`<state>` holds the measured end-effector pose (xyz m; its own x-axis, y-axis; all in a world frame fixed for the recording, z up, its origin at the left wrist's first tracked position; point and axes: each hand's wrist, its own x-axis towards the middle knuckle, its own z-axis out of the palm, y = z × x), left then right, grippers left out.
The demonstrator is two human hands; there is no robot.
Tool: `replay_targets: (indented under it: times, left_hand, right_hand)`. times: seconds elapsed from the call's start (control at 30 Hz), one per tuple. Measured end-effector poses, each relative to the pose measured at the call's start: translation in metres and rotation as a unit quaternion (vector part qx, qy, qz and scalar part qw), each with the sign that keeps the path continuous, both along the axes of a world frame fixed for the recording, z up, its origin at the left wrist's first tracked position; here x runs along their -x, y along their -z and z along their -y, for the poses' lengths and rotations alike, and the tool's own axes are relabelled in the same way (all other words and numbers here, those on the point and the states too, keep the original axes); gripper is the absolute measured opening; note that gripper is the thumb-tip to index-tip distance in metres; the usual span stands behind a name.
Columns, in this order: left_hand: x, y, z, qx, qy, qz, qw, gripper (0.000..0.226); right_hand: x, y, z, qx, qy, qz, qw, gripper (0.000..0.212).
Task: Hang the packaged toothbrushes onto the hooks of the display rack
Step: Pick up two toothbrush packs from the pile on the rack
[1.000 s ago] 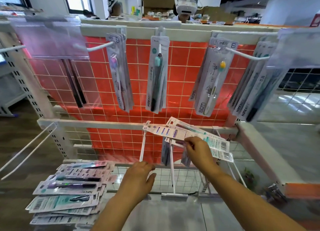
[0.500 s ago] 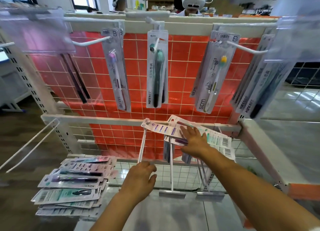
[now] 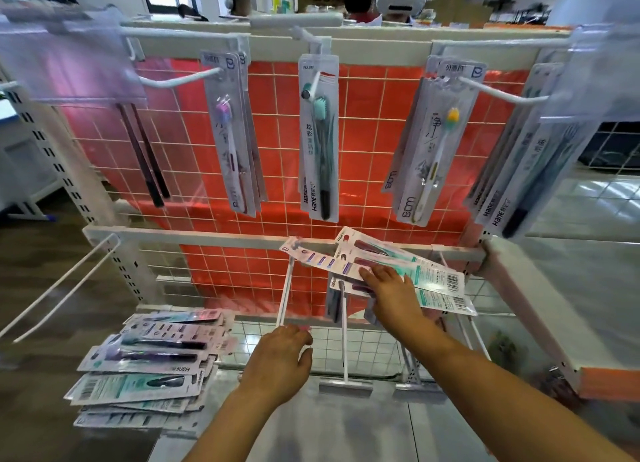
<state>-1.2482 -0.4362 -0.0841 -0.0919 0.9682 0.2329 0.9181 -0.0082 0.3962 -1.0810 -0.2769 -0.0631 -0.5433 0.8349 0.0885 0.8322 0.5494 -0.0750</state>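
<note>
Right hand (image 3: 388, 290) grasps a fan of three or so toothbrush packs (image 3: 374, 266), hang-holes aimed left at the lower hook (image 3: 285, 290) for threading. Left hand (image 3: 280, 361), released, steadies that hook's near tip. A spare stack (image 3: 149, 361) waits near-left on the tabletop (image 3: 346, 427); four upper hooks are filled.

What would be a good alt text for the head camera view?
A person's right hand holds several flat packaged toothbrushes near a lower white wire hook of an orange-backed display rack. The left hand hovers below, beside a stack of packs.
</note>
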Motion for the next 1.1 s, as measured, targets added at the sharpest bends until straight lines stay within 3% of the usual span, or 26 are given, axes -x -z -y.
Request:
replay_targets:
  times: [0.07,0.17,0.33,0.43,0.5,0.57,0.7,0.77,0.83,0.93,1.0,1.1]
  left_hand:
    - [-0.002,-0.002,0.002,-0.007,0.005,-0.001,1.0,0.012]
    - [-0.002,-0.001,0.002,-0.024,0.018,-0.039,0.999,0.009]
    - [-0.002,-0.002,0.004,-0.028,0.004,-0.066,0.997,0.009]
    - [-0.002,-0.002,0.004,-0.005,0.001,-0.079,0.997,0.025]
    - [-0.002,-0.006,0.006,-0.022,-0.024,-0.067,0.997,0.023]
    - [-0.002,-0.009,0.006,-0.021,-0.038,0.003,0.999,0.018]
    - [-0.004,-0.018,0.007,0.006,-0.026,0.075,0.997,0.027]
    - [-0.006,-0.025,0.009,0.04,-0.036,0.155,0.986,0.029]
    - [-0.007,-0.034,0.012,0.07,-0.045,0.278,0.957,0.025]
    - [-0.008,-0.052,0.018,0.091,-0.024,0.479,0.873,0.048]
    - [-0.009,-0.062,0.02,0.056,0.014,0.549,0.834,0.065]
    - [-0.011,-0.077,0.022,0.014,0.074,0.596,0.8,0.062]
  right_hand:
    - [-0.002,0.001,0.005,-0.012,-0.003,0.003,1.0,0.062]
    - [-0.006,0.003,0.016,-0.037,-0.011,-0.016,0.999,0.07]
    - [-0.015,0.003,0.031,-0.083,-0.046,-0.037,0.995,0.08]
    - [-0.021,-0.003,0.04,-0.089,-0.057,-0.044,0.993,0.081]
    - [-0.024,-0.008,0.048,-0.073,-0.074,-0.056,0.993,0.082]
    - [-0.026,-0.013,0.055,-0.034,-0.104,-0.081,0.991,0.077]
    - [-0.028,-0.032,0.069,0.008,-0.181,-0.074,0.981,0.07]
    - [-0.029,-0.039,0.076,0.035,-0.188,-0.081,0.978,0.064]
    - [-0.03,-0.046,0.082,0.069,-0.187,-0.116,0.973,0.058]
    - [-0.031,-0.056,0.089,0.13,-0.182,-0.164,0.961,0.052]
    - [-0.03,-0.066,0.093,0.164,-0.189,-0.199,0.947,0.055]
    - [-0.027,-0.084,0.098,0.21,-0.202,-0.247,0.924,0.063]
